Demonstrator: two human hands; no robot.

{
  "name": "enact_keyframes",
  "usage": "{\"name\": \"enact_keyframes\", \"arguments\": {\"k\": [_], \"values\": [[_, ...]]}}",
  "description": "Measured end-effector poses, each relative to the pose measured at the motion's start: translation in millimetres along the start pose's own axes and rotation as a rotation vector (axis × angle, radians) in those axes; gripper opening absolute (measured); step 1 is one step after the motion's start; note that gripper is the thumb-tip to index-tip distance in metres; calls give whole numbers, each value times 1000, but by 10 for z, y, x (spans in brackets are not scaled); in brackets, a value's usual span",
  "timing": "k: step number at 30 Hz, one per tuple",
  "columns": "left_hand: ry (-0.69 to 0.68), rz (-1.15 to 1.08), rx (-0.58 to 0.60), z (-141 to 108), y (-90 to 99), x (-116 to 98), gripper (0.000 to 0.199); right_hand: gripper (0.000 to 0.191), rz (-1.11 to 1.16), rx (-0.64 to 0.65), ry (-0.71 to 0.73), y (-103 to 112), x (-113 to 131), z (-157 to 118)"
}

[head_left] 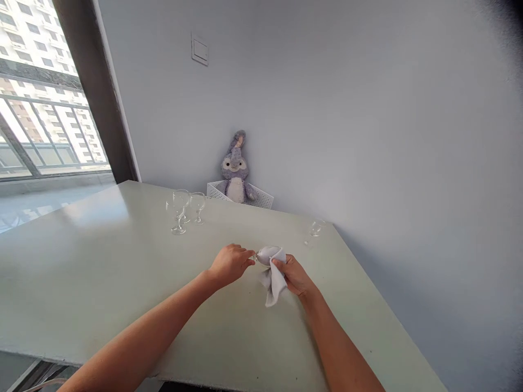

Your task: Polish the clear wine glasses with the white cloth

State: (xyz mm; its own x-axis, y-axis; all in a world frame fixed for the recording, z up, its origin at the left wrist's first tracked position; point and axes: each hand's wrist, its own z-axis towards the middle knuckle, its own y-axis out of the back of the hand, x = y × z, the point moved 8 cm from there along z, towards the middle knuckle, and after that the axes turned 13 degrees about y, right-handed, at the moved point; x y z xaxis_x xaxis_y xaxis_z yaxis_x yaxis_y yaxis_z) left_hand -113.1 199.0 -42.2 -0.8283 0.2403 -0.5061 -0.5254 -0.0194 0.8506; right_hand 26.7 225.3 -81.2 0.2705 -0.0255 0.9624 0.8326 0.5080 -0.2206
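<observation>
Over the middle of the table, a small stemmed glass [266,254] is held on its side between my two hands. My left hand [232,264] pinches its foot end, on the left. A pale grey cloth [278,280] is wrapped at the glass's bowl and partly inside it, as far as I can see. My right hand [297,275] grips the cloth against the bowl, and the cloth's loose end hangs down below. The rim of the glass is hidden by the cloth and my right fingers.
Several clear stemmed glasses [178,212] stand at the back left of the pale table [102,283]. Another glass [315,228] lies at the back right. Behind the table's far edge, a plush rabbit [235,169] sits in a white perforated basket [261,199] by the wall.
</observation>
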Motion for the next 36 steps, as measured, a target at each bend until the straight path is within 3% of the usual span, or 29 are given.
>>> {"name": "enact_keyframes", "arguments": {"k": [3, 5, 6, 7, 11, 13, 15, 18, 20, 21, 22, 23, 27, 29, 31, 34, 36], "values": [[119, -359, 463, -42, -239, 162, 39, 27, -188, 233, -27, -165, 104, -91], [127, -475, 643, -98, -356, 153, 45, 28, -232, 296, -38, -202, 126, -119], [129, -457, 614, -86, -367, 153, 44, 29, -228, 284, -41, -195, 114, -110], [129, -386, 502, -49, -337, 157, 42, 30, -214, 242, -41, -169, 87, -85], [3, 127, -176, -5, 9, -28, 22, 34, -67, -75, -44, 9, -117, 33], [-71, 244, -254, -32, 67, -116, 19, 35, 4, -117, -34, 10, -167, 52], [-24, 151, -152, -7, 78, -38, 23, 33, -23, -10, -15, -63, -116, 39], [109, -246, 267, 1, -105, 130, 34, 27, -183, 222, 6, -156, 55, -44], [120, -458, 558, -72, -282, 99, 42, 26, -240, 319, -5, -167, 125, -94], [115, -493, 625, -99, -337, 74, 44, 26, -246, 332, -15, -155, 132, -102], [120, -472, 605, -95, -357, 71, 45, 27, -241, 316, -26, -130, 120, -94], [129, -403, 502, -64, -334, 84, 43, 29, -228, 270, -35, -94, 93, -73], [23, 26, -124, -20, 3, -5, 27, 34, -61, -14, -36, 19, -66, 18], [-33, 100, -209, -40, 85, -37, 25, 35, 10, -37, -9, -30, -83, 22], [24, 9, -110, -13, 102, 71, 26, 33, -16, 66, -5, -142, -48, -11], [133, -294, 328, -13, -92, 230, 32, 26, -165, 275, -41, -287, 20, -104], [147, -438, 581, -73, -239, 215, 37, 24, -229, 328, -51, -301, 46, -129]]}}
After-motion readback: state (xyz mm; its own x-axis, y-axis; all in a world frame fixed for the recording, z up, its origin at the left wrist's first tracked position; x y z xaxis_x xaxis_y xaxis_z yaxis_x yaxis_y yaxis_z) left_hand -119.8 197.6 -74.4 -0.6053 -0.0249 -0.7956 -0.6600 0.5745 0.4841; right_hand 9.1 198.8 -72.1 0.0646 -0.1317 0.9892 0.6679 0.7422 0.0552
